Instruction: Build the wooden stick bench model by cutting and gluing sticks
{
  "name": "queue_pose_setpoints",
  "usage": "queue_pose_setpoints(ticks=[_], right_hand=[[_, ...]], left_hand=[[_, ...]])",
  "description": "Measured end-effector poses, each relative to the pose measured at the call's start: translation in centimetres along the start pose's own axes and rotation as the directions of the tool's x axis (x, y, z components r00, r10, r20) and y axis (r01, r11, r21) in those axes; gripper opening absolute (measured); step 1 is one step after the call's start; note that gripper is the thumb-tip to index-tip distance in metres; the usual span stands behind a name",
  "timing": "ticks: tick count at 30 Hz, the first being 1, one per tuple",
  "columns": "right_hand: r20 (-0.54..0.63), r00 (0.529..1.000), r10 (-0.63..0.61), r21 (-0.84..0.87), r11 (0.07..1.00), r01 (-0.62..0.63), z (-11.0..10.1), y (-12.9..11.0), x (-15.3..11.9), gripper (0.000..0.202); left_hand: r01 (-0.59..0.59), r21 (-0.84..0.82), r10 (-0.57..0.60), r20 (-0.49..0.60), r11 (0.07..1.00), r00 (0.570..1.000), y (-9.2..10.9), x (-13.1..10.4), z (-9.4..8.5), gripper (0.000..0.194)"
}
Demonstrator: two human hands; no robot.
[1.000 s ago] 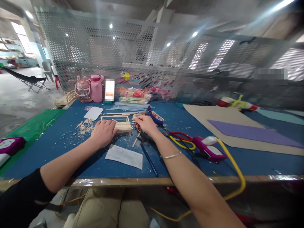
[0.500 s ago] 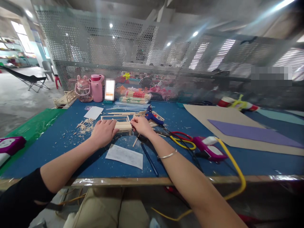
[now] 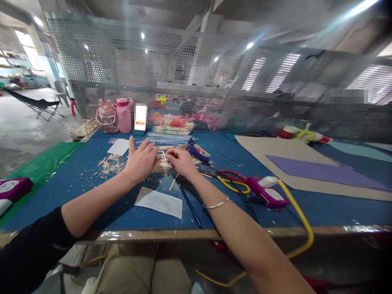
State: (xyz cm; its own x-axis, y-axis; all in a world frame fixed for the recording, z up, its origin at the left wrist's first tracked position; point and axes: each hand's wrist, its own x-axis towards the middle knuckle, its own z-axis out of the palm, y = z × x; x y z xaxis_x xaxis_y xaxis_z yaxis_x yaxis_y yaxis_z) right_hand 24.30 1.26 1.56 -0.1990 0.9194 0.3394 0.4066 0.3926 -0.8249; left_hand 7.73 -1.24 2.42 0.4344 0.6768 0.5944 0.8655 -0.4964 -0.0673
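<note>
My left hand point(image 3: 142, 161) is open, its fingers spread and the thumb side raised, over the left part of a small structure of pale wooden sticks point(image 3: 161, 166). Whether its fingertips touch the wood I cannot tell. At the structure's right end my right hand point(image 3: 183, 164) is closed in a pinch; what lies between the fingertips is too small to make out. Just behind the right hand rests a blue glue gun point(image 3: 197, 152). A loose stick point(image 3: 174, 182) lies in front of the structure, near a dark blue pen point(image 3: 191, 207) and a white paper point(image 3: 159, 203).
Wood scraps point(image 3: 112, 164) lie left of my left hand. Scissors with red and yellow handles point(image 3: 234, 183) and a purple power strip point(image 3: 268, 194) with a yellow cord are at right. Behind stand pink bottles point(image 3: 124, 116), a phone point(image 3: 140, 118) and bagged sticks point(image 3: 174, 126). A purple sheet point(image 3: 324, 171) lies on cardboard.
My left hand has lifted from the structure and shifted right and away from me, its fingers spreading. My right hand stays pinched at nearly the same spot.
</note>
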Motion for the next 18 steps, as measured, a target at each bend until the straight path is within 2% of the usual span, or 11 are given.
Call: queue_pose_setpoints(ticks=[4,7,10,12,14,15,17,18], right_hand=[[0.026,0.997,-0.079,0.007,0.997,0.079,-0.1,-0.8,-0.8,0.017],[0.105,0.990,-0.090,-0.049,0.994,0.095,-0.6,-1.6,-1.3,0.019],[0.140,0.985,-0.104,-0.289,0.947,0.141,-2.3,-2.3,-2.2,0.021],[0.090,0.994,-0.065,-0.532,0.841,0.103,-4.3,-2.1,-3.4,0.022],[0.035,0.996,0.079,-0.728,0.685,-0.029,-6.8,-1.3,-4.9,0.021],[-0.012,0.983,0.183,-0.817,0.565,-0.115,-7.9,-0.7,-5.6,0.021],[-0.134,0.915,0.381,-0.918,0.300,-0.260,-10.0,0.9,-7.0,0.021],[-0.161,0.892,0.422,-0.921,0.260,-0.289,-10.7,1.6,-7.4,0.020]], left_hand=[[-0.023,-0.066,0.037,0.210,0.998,0.977,0.6,1.1,0.1,0.028],[-0.008,-0.074,0.025,0.236,0.997,0.972,0.7,0.8,0.0,0.026],[-0.023,-0.076,0.040,0.225,0.997,0.974,0.6,0.0,-0.5,0.028],[-0.045,-0.091,0.063,0.204,0.995,0.977,0.5,-0.7,-0.8,0.029],[-0.072,-0.115,0.092,0.186,0.991,0.978,0.5,-1.4,-1.0,0.029],[-0.086,-0.127,0.108,0.180,0.988,0.978,0.5,-1.7,-1.0,0.030],[-0.111,-0.149,0.137,0.176,0.982,0.975,0.7,-2.2,-0.9,0.032],[-0.120,-0.159,0.148,0.179,0.980,0.973,0.8,-2.3,-0.9,0.032]])
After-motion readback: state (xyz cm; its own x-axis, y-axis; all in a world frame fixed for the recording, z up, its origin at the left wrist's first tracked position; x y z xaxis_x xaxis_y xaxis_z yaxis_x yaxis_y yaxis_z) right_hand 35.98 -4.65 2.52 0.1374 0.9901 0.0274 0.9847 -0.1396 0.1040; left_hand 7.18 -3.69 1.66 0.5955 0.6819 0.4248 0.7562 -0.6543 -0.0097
